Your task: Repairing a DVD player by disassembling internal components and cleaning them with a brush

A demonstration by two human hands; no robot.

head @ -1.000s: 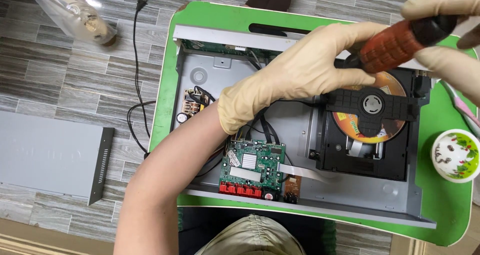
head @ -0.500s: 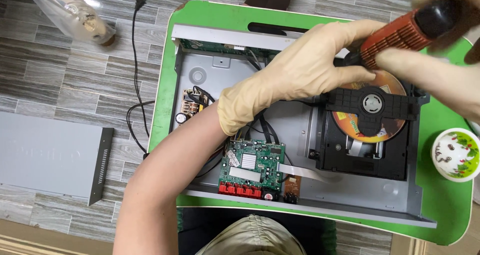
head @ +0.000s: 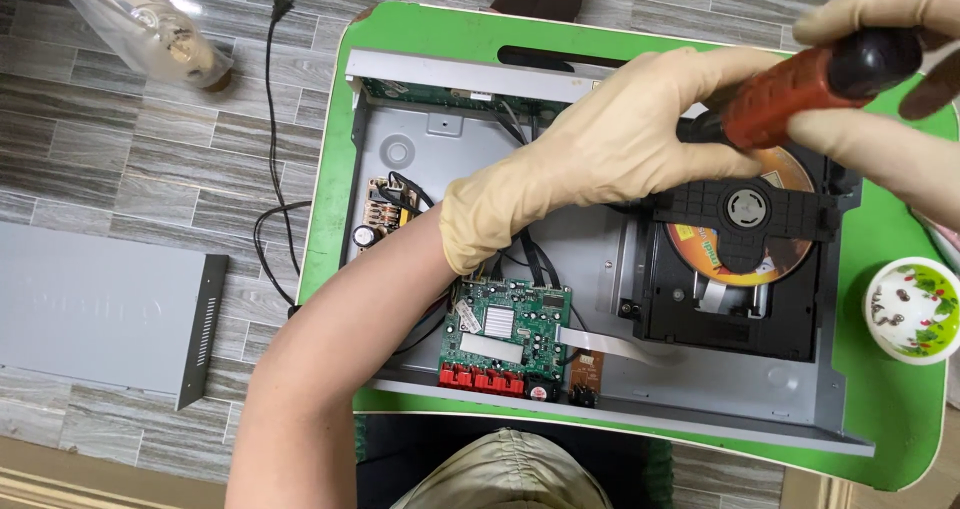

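Screwdriver [head: 800, 94] has tilted flatter over the disc drive [head: 735, 269] — right hand [head: 880, 79] regripping its handle, left hand [head: 610, 149] clasping its shaft.

An opened disc player [head: 440, 159] is set on a worktop [head: 330, 179], which stands on the floor [head: 120, 169]. Inside the player, a circuit board [head: 505, 334] is mounted near the front edge, and a disc drive [head: 740, 269] with a disc [head: 785, 174] in it is placed to the right. A small bowl [head: 910, 309] is set right of the player. The removed cover [head: 100, 309] is laid on the floor to the left, with a power cord [head: 272, 109] between it and the worktop.
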